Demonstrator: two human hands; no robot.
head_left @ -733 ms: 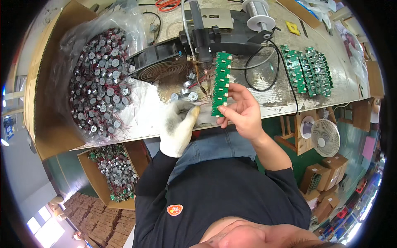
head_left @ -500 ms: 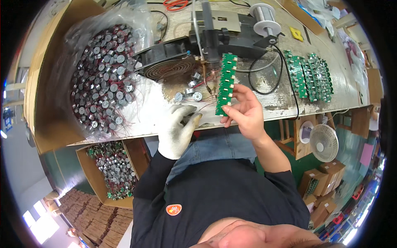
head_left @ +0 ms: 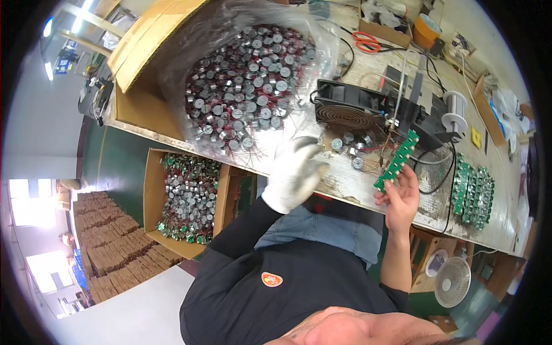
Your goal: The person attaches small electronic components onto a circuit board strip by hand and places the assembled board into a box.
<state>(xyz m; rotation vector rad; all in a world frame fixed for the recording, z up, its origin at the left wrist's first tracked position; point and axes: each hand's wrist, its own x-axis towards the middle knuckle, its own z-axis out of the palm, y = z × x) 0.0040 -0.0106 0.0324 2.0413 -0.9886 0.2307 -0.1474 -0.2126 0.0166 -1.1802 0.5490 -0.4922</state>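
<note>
My bare right hand point(head_left: 402, 201) pinches the lower end of a long green circuit board strip point(head_left: 398, 161) between thumb and fingers. The strip stands tilted, with a row of small pale parts along its edge. My left hand point(head_left: 294, 175), in a white glove with greyish fingertips, hovers over the bench's near edge, slightly blurred. Its thumb and fingers are apart, and nothing shows between them. Beyond it lies a heap of small round silver parts point(head_left: 241, 86) with red wires, in a clear plastic bag. Several loose ones point(head_left: 357, 163) lie between my hands.
A black fan point(head_left: 345, 109) stands beside a soldering fixture point(head_left: 411, 103) with a spool of wire point(head_left: 456, 112). Stacked green boards point(head_left: 474, 195) lie at the right. Orange-handled scissors point(head_left: 366, 42) are at the back. Below the bench stands a filled cardboard box point(head_left: 152, 192).
The view has swung left. My left hand has moved away from the loose silver parts toward the bagged heap. My right hand still holds the board strip, which now leans more to the right.
</note>
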